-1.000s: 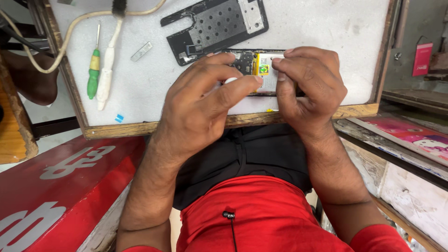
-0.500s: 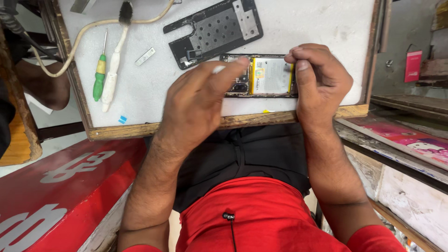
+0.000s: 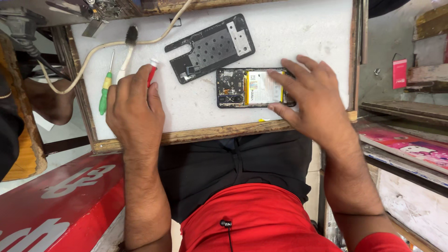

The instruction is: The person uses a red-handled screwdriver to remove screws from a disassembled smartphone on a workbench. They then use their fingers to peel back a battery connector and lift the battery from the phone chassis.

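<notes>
White work board (image 3: 289, 37) with wood rim holds open phone (image 3: 249, 87), back off, yellow-edged battery showing. Right hand (image 3: 313, 97) lies on phone's right end, fingers spread, thumb at near edge. Left hand (image 3: 134, 106) closes on red-handled tool (image 3: 151, 71), white tip sticking out. Green screwdriver (image 3: 105, 88) and small brush (image 3: 128, 51) lie just beside left hand. Black back cover (image 3: 211, 46) lies above phone.

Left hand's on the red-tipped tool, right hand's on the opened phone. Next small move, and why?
Probably lift the red-tipped tool and carry it to the phone. The left hand is closed over the tool's lower part, tip poking out above the fingers. The right hand pins the phone's right end flat on the white board, its board and battery exposed.
</notes>
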